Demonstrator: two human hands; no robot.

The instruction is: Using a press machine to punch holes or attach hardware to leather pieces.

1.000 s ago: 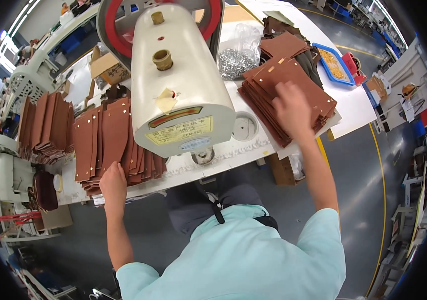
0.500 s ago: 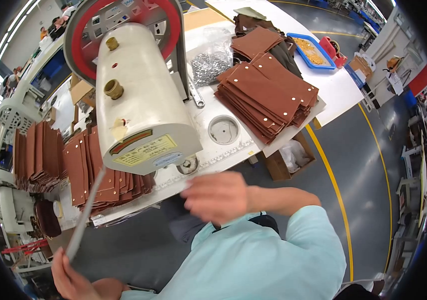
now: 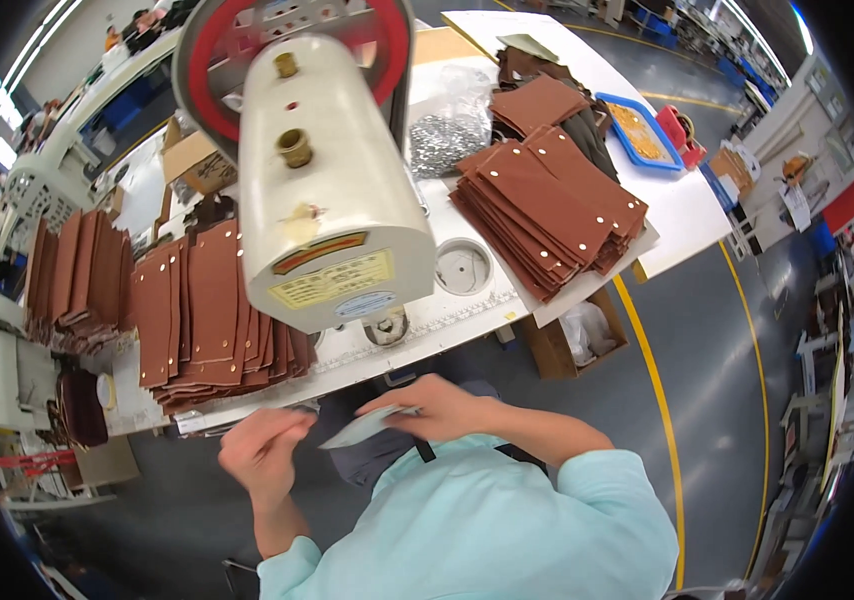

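Observation:
Just in front of the table edge, my right hand (image 3: 434,408) grips a thin, flat, pale grey-green piece (image 3: 362,428) by its right end. It slants down to the left, and its exact kind does not show. My left hand (image 3: 265,448) is beside its lower end, apart from it, with the fingers pinched together; what they hold, if anything, is too small to make out. Beyond my hands stands a cream machine head (image 3: 342,190) with a red-rimmed wheel (image 3: 395,60). Brown leather-like panels with metal studs lie in a left stack (image 3: 212,310) and a right stack (image 3: 557,205).
Another brown stack (image 3: 77,275) stands at the far left. On the white table are a bag of small metal parts (image 3: 447,140), a round dish (image 3: 463,267) and a blue tray (image 3: 669,160) of gold-coloured pieces. A cardboard box (image 3: 587,350) sits below the table's right side.
The pale piece has passed from my left hand to my right. My left hand has moved up and right, toward my right hand. The view has shifted slightly.

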